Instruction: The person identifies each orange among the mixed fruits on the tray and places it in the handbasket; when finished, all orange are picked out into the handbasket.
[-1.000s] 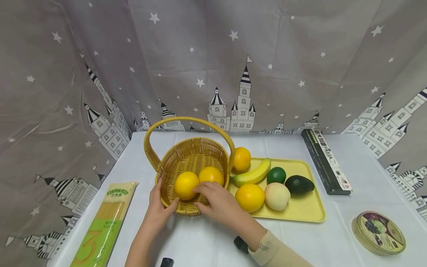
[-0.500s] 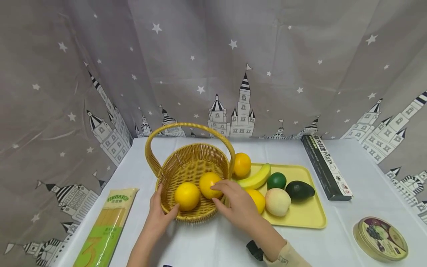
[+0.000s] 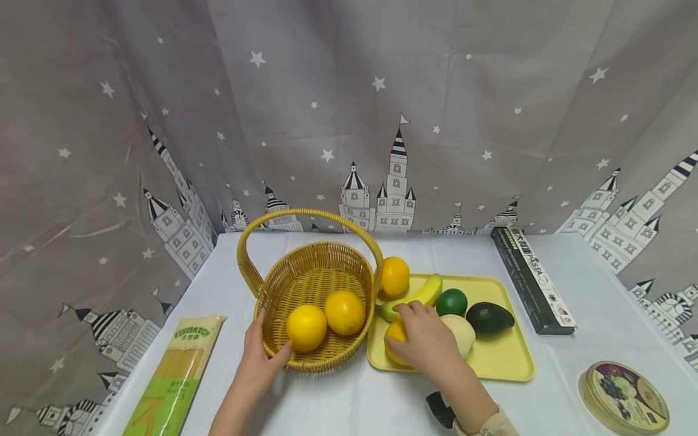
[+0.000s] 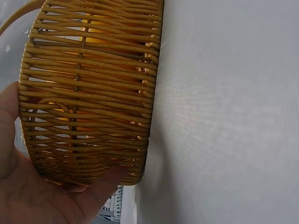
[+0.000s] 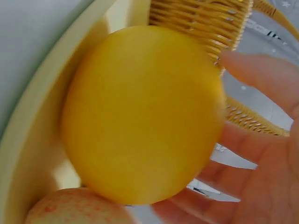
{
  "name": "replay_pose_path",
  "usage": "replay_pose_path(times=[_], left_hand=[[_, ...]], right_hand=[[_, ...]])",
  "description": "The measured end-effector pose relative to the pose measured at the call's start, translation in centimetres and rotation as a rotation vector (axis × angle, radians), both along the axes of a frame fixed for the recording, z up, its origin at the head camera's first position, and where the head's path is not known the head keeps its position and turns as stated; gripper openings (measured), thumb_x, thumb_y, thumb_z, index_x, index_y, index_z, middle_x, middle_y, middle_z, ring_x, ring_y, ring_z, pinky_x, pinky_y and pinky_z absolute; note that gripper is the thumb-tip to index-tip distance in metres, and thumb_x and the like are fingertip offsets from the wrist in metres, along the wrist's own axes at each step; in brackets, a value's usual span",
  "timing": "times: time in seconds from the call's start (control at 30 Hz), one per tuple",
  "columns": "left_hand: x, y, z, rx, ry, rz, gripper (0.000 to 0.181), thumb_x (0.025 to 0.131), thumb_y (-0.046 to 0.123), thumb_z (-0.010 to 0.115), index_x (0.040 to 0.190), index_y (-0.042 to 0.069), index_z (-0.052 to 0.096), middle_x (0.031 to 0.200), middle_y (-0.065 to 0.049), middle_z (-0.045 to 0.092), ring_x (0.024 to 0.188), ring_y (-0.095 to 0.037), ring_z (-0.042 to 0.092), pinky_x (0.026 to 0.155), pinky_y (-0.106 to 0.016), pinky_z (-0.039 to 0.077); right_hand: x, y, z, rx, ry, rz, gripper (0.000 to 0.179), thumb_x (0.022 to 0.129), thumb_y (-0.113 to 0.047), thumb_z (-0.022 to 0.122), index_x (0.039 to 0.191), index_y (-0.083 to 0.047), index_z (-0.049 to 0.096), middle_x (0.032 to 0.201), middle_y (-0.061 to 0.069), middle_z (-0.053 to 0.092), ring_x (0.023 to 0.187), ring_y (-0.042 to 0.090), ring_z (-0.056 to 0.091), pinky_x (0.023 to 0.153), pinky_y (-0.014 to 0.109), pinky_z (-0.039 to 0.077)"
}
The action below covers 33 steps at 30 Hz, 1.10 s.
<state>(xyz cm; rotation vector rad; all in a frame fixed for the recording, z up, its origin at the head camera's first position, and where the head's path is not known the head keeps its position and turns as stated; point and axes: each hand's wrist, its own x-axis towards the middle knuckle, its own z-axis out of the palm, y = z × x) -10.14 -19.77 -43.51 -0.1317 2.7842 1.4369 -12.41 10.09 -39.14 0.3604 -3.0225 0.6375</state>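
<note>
My left hand grips the near left side of a woven handled basket, the thumb pressed on the outer wall in the left wrist view. Inside the basket lie two oranges, a left one and a right one. At the left end of the yellow tray, my right hand reaches over another orange. In the right wrist view its fingers spread behind that fruit, and the thumb stands apart from it. Whether the fingers touch it, I cannot tell.
The tray also bears a banana, a green ball-shaped fruit, a peach and an avocado. One more orange sits behind the banana. A pasta box, a round tin and a noodle pack lie around.
My right hand has let go of the right orange in the basket and moved right to the tray's orange. The left hand stays on the basket. The head view has tilted up slightly.
</note>
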Motion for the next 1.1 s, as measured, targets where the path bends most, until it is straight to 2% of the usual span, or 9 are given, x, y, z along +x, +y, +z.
replay_pose_path(times=[0.1,0.2,0.33,0.5,0.67,0.83,0.93,1.1], left_hand=[[0.1,0.0,-0.1,-0.003,-0.012,0.011,0.091,0.092,0.023,0.062,0.153,-0.001,-0.002,0.152,-0.033,0.002,0.138,-0.052,0.012,0.109,-0.061,0.017],[0.2,0.0,-0.1,-0.007,-0.023,0.017,0.092,0.092,0.023,0.062,0.153,0.0,-0.002,0.152,-0.033,0.002,0.137,-0.053,0.012,0.108,-0.062,0.018],[0.2,0.0,-0.2,-0.003,-0.032,0.023,0.092,0.092,0.022,0.062,0.153,0.0,-0.003,0.153,-0.033,0.001,0.138,-0.052,0.011,0.108,-0.061,0.017],[0.0,-0.1,-0.2,0.008,-0.001,0.006,0.093,0.091,0.023,0.064,0.152,-0.003,-0.001,0.152,-0.034,0.003,0.138,-0.053,0.011,0.108,-0.062,0.017],[0.0,0.0,-0.1,0.007,0.002,0.01,0.093,0.091,0.023,0.064,0.152,-0.002,-0.001,0.152,-0.033,0.004,0.138,-0.052,0.012,0.108,-0.062,0.017],[0.1,0.0,-0.1,0.001,-0.002,0.018,0.093,0.091,0.024,0.064,0.152,-0.002,-0.001,0.152,-0.034,0.004,0.137,-0.053,0.013,0.108,-0.061,0.018],[0.1,0.0,-0.1,0.006,0.0,0.019,0.092,0.091,0.023,0.064,0.153,-0.002,0.0,0.152,-0.034,0.004,0.137,-0.053,0.013,0.108,-0.061,0.018],[0.1,-0.1,-0.2,0.021,0.004,0.02,0.091,0.091,0.022,0.064,0.153,0.0,0.0,0.152,-0.033,0.003,0.138,-0.052,0.013,0.108,-0.061,0.017]], right_hand=[[0.1,0.3,-0.3,0.06,-0.091,0.001,0.056,0.076,-0.04,0.076,0.122,-0.011,0.062,0.115,0.011,0.058,0.105,0.033,0.053,0.078,0.049,0.049],[0.1,0.4,-0.6,0.092,-0.126,0.017,0.061,0.072,-0.042,0.079,0.123,-0.013,0.062,0.115,0.011,0.058,0.102,0.034,0.054,0.075,0.049,0.049],[0.1,0.4,-0.7,0.109,-0.11,0.044,0.066,0.067,-0.041,0.083,0.123,-0.014,0.062,0.113,0.011,0.058,0.098,0.034,0.054,0.073,0.049,0.048],[0.0,0.5,-0.6,0.117,-0.089,0.063,0.063,0.065,-0.044,0.084,0.119,-0.017,0.063,0.106,0.007,0.058,0.092,0.03,0.054,0.067,0.046,0.047],[0.4,0.5,0.4,0.114,-0.048,0.088,0.063,0.065,-0.049,0.082,0.118,-0.02,0.064,0.105,0.004,0.058,0.09,0.027,0.055,0.064,0.043,0.046],[1.1,0.4,2.1,0.063,-0.004,0.138,0.066,0.065,-0.053,0.08,0.12,-0.022,0.063,0.11,0.001,0.06,0.092,0.023,0.056,0.068,0.039,0.046],[1.4,0.2,2.9,-0.002,0.016,0.168,0.066,0.066,-0.056,0.079,0.122,-0.025,0.063,0.114,-0.003,0.059,0.093,0.019,0.057,0.07,0.037,0.046],[1.4,-0.8,3.4,-0.121,0.039,0.215,0.067,0.069,-0.057,0.077,0.126,-0.026,0.061,0.12,-0.007,0.059,0.102,0.014,0.057,0.079,0.039,0.048]])
